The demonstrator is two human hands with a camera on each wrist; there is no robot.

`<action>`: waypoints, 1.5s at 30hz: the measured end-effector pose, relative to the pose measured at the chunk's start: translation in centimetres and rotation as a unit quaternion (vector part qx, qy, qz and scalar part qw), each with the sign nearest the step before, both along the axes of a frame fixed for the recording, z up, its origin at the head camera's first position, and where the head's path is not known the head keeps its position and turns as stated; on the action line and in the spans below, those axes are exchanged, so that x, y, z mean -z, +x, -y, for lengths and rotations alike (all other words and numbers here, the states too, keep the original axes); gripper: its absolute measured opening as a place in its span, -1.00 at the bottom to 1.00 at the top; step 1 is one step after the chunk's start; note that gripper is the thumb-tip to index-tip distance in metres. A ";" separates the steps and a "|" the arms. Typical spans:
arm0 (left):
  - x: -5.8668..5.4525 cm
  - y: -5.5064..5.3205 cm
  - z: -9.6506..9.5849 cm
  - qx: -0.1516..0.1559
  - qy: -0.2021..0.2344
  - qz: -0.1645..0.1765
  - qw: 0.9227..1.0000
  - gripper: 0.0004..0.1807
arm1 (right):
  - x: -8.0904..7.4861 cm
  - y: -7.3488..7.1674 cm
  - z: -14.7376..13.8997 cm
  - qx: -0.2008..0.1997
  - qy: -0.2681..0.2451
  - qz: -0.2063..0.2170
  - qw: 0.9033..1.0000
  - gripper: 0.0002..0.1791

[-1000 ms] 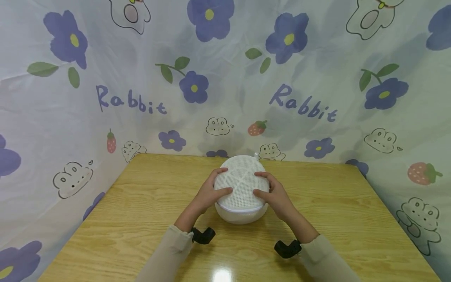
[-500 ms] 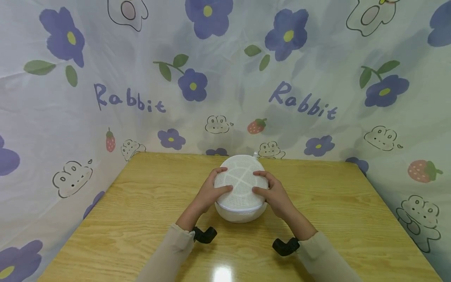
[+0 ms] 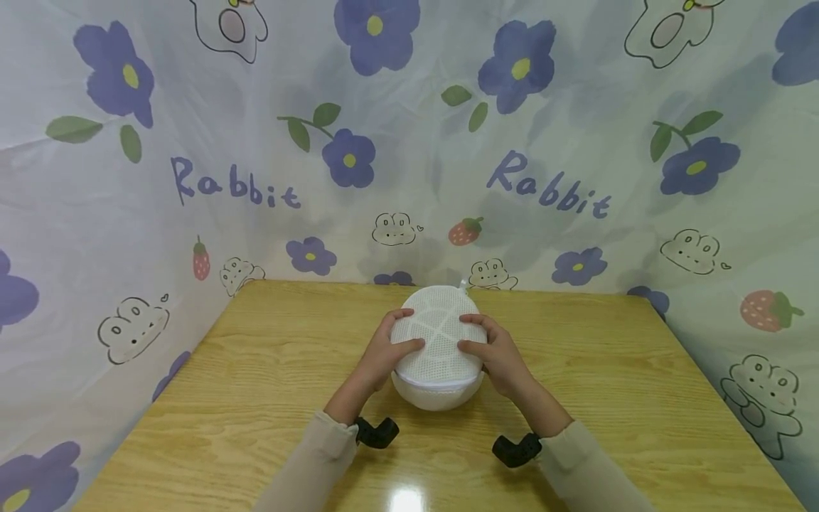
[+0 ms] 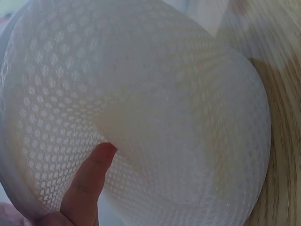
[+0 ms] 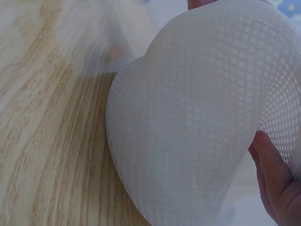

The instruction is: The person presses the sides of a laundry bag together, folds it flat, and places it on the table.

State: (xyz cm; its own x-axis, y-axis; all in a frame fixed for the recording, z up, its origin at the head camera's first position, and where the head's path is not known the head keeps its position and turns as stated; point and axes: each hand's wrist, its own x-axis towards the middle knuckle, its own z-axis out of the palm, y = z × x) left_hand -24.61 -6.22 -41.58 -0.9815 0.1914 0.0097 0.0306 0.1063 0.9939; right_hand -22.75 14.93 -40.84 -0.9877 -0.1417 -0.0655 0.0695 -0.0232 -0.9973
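Observation:
A rounded white mesh laundry bag (image 3: 440, 366) with a zip band round its edge sits near the middle of the wooden table. My left hand (image 3: 384, 353) grips its left side, thumb lying on the mesh top. On the opposite side my right hand (image 3: 502, 361) holds it the same way. In the left wrist view, a finger (image 4: 87, 183) presses a dent into the mesh wall of the bag (image 4: 155, 108). Fingers (image 5: 275, 172) dig into the bag's side (image 5: 188, 117) in the right wrist view too. The bag's underside is hidden.
The wooden table (image 3: 269, 412) runs back to a cloth backdrop (image 3: 409, 192) printed with flowers, rabbits and lettering, which also closes off both sides. A small white tab (image 3: 463, 284) sticks up at the bag's far edge. Black devices (image 3: 377, 432) sit at the wrists.
Both hands keep the same grip on the laundry bag. It has come very slightly nearer, and the wrists have drawn a little inward.

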 end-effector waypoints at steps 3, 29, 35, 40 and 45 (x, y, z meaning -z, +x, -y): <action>0.1 0.1 -0.2 0.001 -0.001 0.001 1.000 -0.34 | 0.2 -0.1 0.1 0.004 -0.002 0.007 1.000 -0.47; 0.5 0.0 -0.3 0.005 0.076 0.061 0.995 -0.43 | 0.7 -0.2 0.7 -0.005 -0.011 0.018 1.000 -0.53; 0.2 0.3 -0.5 0.004 0.075 0.061 0.995 -0.42 | 0.7 -0.3 0.7 0.003 -0.006 0.024 1.000 -0.54; 0.2 0.4 -0.5 0.006 0.074 0.065 0.995 -0.42 | 0.7 -0.2 0.7 0.004 -0.008 0.031 0.999 -0.53; 0.2 0.3 -0.5 0.013 0.062 0.051 0.997 -0.40 | 0.3 -0.2 0.3 -0.006 0.000 0.028 1.000 -0.50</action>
